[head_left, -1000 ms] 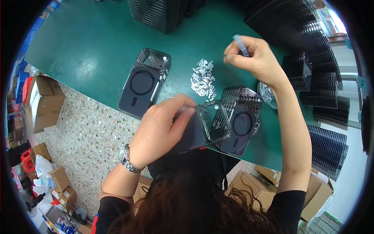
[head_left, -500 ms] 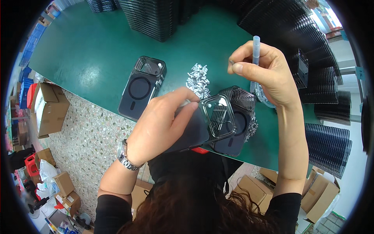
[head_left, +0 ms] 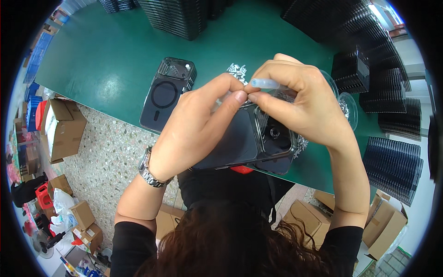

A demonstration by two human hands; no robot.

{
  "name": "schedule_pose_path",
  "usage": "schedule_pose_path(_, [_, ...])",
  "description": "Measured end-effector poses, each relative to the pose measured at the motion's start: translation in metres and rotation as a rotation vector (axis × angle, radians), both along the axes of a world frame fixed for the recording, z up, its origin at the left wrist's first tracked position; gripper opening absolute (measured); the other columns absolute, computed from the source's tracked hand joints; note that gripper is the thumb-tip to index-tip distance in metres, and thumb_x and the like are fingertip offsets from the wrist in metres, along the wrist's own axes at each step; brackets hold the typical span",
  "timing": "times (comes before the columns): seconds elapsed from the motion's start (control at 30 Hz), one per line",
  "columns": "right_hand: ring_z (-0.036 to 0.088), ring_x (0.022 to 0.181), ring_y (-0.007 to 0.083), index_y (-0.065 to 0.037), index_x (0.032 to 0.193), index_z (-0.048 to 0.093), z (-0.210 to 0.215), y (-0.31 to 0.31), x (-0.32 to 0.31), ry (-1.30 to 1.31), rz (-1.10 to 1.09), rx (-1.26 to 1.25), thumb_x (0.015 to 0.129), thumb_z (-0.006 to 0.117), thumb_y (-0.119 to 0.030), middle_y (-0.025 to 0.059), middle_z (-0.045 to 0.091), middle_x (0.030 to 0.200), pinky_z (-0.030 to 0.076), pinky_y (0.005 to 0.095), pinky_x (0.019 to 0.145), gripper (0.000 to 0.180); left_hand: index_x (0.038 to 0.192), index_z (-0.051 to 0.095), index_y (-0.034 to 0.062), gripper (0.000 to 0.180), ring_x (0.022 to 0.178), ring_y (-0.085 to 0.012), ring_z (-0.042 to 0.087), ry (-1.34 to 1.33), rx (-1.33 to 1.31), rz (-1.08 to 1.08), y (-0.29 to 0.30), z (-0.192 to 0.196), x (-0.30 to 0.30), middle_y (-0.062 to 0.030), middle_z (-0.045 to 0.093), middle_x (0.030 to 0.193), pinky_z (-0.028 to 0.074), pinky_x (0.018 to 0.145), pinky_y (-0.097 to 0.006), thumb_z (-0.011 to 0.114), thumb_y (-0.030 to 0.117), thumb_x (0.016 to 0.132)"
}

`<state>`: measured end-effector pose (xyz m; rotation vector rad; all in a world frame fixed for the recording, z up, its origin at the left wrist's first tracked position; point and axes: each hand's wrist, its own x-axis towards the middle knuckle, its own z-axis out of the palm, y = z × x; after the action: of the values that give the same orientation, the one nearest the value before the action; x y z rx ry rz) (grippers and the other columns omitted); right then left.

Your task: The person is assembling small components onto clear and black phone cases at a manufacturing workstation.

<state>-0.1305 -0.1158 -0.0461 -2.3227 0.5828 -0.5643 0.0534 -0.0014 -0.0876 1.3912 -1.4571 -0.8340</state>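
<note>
At the near edge of a green tabletop, a person holds a dark phone case just above the surface. The left hand, with a metal watch at its wrist, is wrapped around the case from the left side, its fingers closed on it. The right hand meets it from the right, thumb and forefinger pinched shut on a small pale blue tube lying level over the case's top end. Farther back, a second phone case lies flat to the left, near a heap of small silvery parts. Stacks of black trays line the far edge and right side.
</note>
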Motion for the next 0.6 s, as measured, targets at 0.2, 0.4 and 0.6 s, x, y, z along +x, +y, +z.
schedule_pose_path(0.2, [0.063, 0.083, 0.0367, 0.000, 0.092, 0.070, 0.002, 0.007, 0.004, 0.067, 0.009, -0.211, 0.084, 0.072, -0.010, 0.0156, 0.065, 0.081, 0.052, 0.0475, 0.074, 0.013, 0.110, 0.064, 0.0013, 0.011, 0.057, -0.0257, 0.057, -0.065, -0.025, -0.011, 0.003, -0.002, 0.003, -0.0133, 0.061, 0.071, 0.043, 0.057, -0.034, 0.062, 0.011, 0.105])
schedule_pose_path(0.4, [0.063, 0.083, 0.0334, -0.002, 0.086, 0.065, 0.000, 0.002, 0.003, 0.042, 0.109, -0.345, 0.081, 0.073, -0.006, 0.0110, 0.065, 0.082, 0.053, 0.0459, 0.070, 0.011, 0.101, 0.065, -0.0007, 0.010, 0.058, -0.0310, 0.061, -0.051, 0.025, 0.017, 0.008, 0.003, 0.003, -0.0172, 0.064, 0.072, 0.044, 0.055, -0.037, 0.066, 0.009, 0.099])
schedule_pose_path(0.6, [0.063, 0.083, 0.0330, -0.003, 0.089, 0.063, -0.004, 0.009, 0.001, 0.111, 0.161, -0.432, 0.078, 0.073, -0.003, 0.0105, 0.064, 0.082, 0.054, 0.0466, 0.071, 0.014, 0.104, 0.069, 0.0001, 0.010, 0.062, -0.0077, 0.048, -0.164, 0.111, -0.025, 0.008, -0.001, 0.003, -0.0067, 0.065, 0.073, 0.039, 0.056, -0.028, 0.068, 0.008, 0.099])
